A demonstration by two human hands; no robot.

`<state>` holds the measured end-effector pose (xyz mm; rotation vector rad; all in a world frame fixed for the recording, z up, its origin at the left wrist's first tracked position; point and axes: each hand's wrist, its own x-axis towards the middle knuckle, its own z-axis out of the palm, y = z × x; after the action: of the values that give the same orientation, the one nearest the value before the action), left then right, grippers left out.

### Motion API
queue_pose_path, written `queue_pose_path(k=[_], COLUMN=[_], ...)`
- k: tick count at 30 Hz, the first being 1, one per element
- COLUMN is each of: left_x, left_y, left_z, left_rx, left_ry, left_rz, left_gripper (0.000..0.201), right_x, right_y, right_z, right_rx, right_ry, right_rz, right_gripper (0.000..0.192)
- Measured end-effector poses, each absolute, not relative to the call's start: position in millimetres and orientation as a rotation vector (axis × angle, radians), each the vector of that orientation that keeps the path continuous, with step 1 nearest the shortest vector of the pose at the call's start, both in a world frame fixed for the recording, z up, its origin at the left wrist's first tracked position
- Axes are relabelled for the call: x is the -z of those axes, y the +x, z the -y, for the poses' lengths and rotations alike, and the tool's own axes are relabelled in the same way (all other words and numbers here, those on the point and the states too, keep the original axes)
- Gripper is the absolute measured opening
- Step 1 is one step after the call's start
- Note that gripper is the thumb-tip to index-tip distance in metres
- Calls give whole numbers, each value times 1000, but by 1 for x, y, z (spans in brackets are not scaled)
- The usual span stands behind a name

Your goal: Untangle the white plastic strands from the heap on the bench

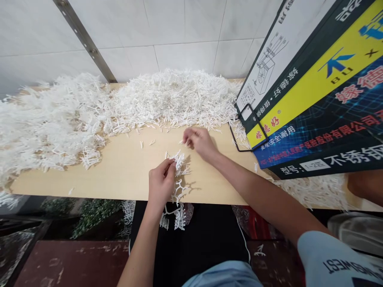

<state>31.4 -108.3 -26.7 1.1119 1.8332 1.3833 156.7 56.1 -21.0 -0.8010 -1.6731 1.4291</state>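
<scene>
My left hand (pixel 162 179) pinches a white branching sprig (pixel 178 159), which looks like plastic, just above the board near its front edge. More white branched strands (pixel 178 191) trail below that hand and hang over the edge. To the right and farther back, my right hand (pixel 200 142) is closed, its fingers curled together and slightly blurred. A tiny white bit shows at its fingertips; whether it is gripped or lies on the board I cannot tell. Behind both hands spreads a long heap of white sprigs (pixel 179 97).
The pale wooden board (pixel 125 175) runs along a tiled wall (pixel 185 24). Another large white heap (pixel 44 127) covers its left end. A big printed carton (pixel 311 91) stands at right, beside a black wire frame (pixel 249 129). Part of another person's arm (pixel 363 187) shows at far right.
</scene>
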Motion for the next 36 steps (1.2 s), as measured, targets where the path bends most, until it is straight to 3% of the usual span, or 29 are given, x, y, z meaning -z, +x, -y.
queue_pose_path(k=[3,5,8,12,14,19,21,24,28,32,36], left_x=[31,33,36,39,36,26,25,25,23,20,19], left_y=[22,11,-7,-19,-19,3,16,28,29,28,29], left_z=[116,122,131,138,135,111,105,104,107,104,104], left_rx=[-1850,-2127,-2236,-2239,-2186,-1958,-1823,-1523,-1461,-1341,-1273], left_ry=[723,436,245,194,190,343,562,906,1007,1105,1219], left_rz=[-1501,-1181,-799,-463,-524,-1156,-1471,-1764,-1807,-1891,-1960], left_gripper=[15,22,20,15,18,22,23,29,32,32,27], right_x=[20,14,2,-9,-6,3,4,6,10,16,26], right_y=[156,156,156,157,157,159,162,162,155,151,150], right_z=[-56,-45,-23,-6,-9,-28,-30,-28,-26,-31,-48], right_rx=[-1428,-1232,-1051,-1838,-1966,-948,-830,-1189,-1609,-1704,-1596], right_ry=[-757,-661,-506,-223,-226,-749,-790,-726,-619,-679,-898], right_rz=[1668,1866,1998,2279,2298,1857,1796,1893,1955,1758,1359], right_gripper=[37,27,19,23,27,24,23,28,28,22,16])
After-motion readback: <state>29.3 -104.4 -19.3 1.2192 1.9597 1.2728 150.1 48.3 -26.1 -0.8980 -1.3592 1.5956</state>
